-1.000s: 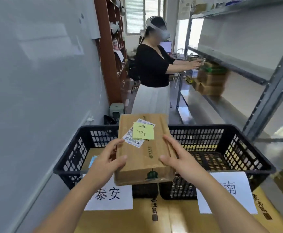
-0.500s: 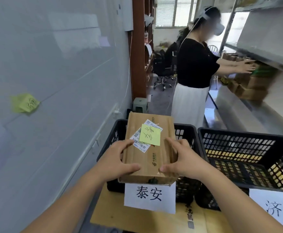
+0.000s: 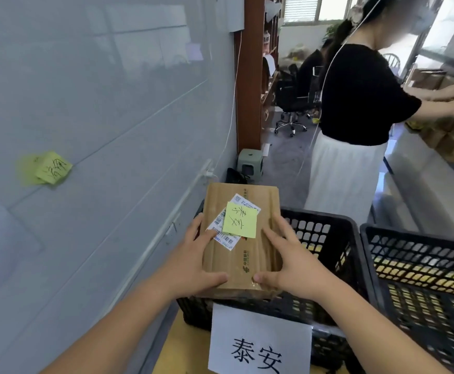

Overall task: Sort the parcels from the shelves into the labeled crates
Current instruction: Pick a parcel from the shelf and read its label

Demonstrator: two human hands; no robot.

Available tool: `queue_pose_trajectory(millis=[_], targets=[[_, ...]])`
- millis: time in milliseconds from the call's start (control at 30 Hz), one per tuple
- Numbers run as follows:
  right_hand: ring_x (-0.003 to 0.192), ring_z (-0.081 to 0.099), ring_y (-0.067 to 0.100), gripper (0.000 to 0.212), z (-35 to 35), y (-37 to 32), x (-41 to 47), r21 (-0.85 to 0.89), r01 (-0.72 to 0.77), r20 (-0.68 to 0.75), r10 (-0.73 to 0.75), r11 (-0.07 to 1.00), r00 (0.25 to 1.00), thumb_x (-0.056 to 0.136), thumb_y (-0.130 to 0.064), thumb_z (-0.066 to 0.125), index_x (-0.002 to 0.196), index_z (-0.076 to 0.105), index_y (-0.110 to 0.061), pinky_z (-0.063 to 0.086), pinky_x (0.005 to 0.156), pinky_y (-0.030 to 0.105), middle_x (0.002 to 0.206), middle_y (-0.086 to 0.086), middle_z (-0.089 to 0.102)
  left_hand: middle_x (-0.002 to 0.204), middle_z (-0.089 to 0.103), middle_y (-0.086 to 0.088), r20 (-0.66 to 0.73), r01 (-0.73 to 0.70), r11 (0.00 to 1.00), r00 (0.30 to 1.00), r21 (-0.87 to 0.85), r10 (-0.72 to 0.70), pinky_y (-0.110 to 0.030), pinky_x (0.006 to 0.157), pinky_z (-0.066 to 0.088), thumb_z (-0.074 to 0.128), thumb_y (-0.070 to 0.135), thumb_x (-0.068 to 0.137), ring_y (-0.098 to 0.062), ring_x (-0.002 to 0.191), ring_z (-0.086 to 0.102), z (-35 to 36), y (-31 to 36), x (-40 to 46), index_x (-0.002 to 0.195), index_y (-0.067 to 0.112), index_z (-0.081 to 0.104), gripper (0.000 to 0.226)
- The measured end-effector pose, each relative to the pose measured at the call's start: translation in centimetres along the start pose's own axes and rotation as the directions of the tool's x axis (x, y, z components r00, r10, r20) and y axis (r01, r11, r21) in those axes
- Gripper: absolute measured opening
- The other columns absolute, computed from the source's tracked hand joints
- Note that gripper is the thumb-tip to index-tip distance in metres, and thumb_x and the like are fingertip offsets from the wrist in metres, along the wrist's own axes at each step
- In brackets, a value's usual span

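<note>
Whiteboard aisle, parcel above the left crate

Beside a pale whiteboard [image 3: 90, 109], both hands hold one brown parcel [image 3: 243, 265]. The left hand [image 3: 190, 268] and the right hand [image 3: 293, 268] each keep a closed grip on its near corners, thumbs on top. A green sticky note [image 3: 240, 224] sits on its shipping label [image 3: 220, 233]. The parcel hovers over the left black crate [image 3: 325, 255], whose front carries a paper sign [image 3: 259, 346]. A second crate [image 3: 423, 287] stands just right.

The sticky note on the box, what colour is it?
Yellow-green sticky note, seen in the head view.

Glossy grey wall [image 3: 90, 109] left, brown wooden shelving [image 3: 248, 76], office chair [image 3: 292, 106], seemingly daylit window [image 3: 301, 8] behind.
</note>
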State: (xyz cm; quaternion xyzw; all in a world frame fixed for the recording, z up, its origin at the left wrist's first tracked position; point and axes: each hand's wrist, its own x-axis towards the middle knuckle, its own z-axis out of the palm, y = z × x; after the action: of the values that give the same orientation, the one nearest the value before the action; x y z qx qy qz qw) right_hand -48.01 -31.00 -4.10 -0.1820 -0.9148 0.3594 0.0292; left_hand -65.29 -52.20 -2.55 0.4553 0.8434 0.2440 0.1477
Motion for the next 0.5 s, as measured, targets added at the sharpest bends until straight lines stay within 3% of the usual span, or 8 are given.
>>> queue_pose_trajectory(millis=[67,200,333,500], targets=[[0.142,0.013,-0.009,0.125,0.1,1.3,1.5,-0.006,0.007,0.044,-0.007,1.000,0.999,0.067,-0.071,0.080,0.163,0.006,-0.040,0.027,0.114,0.024,0.152,-0.048,-0.026,0.154,-0.022,0.038,0.020,0.006,1.000,1.000,0.023,-0.007,-0.030,0.117,0.027,0.068,0.075,0.061,0.004,0.141,0.012,0.2,-0.3,1.3,0.158,0.041,0.016,0.116],[0.144,0.011,-0.007,0.117,0.7,3.7,4.1,-0.002,-0.015,0.131,0.015,1.000,0.991,0.074,-0.068,0.078,0.160,0.001,-0.051,0.023,0.117,0.025,0.154,-0.045,-0.015,0.157,0.003,0.033,0.071,0.025,0.999,0.997,0.025,-0.027,-0.022,0.115,0.024,0.074,0.064,0.071,-0.002,0.146,0.021,1.3,-1.0,3.6,0.158,0.039,0.020,0.105],[0.150,0.018,0.002,0.118,2.1,5.7,5.4,-0.013,-0.025,0.174,0.027,1.000,0.984,0.074,-0.071,0.075,0.160,-0.003,-0.051,0.031,0.118,0.031,0.158,-0.042,-0.015,0.163,0.005,0.027,0.142,0.057,0.996,0.988,0.070,-0.067,-0.029,0.115,0.035,0.065,0.072,0.066,0.000,0.144,0.026,2.7,-2.0,5.2,0.158,0.036,0.023,0.107],[0.154,0.020,0.010,0.117,4.7,6.5,6.3,-0.003,-0.068,0.219,0.067,0.998,0.973,0.078,-0.064,0.077,0.161,-0.005,-0.049,0.031,0.116,0.030,0.164,-0.033,-0.016,0.159,0.001,0.030,0.280,0.082,0.993,0.954,0.087,-0.104,-0.029,0.112,0.041,0.072,0.062,0.076,-0.002,0.140,0.031,4.4,-4.2,6.7,0.158,0.035,0.021,0.101]])
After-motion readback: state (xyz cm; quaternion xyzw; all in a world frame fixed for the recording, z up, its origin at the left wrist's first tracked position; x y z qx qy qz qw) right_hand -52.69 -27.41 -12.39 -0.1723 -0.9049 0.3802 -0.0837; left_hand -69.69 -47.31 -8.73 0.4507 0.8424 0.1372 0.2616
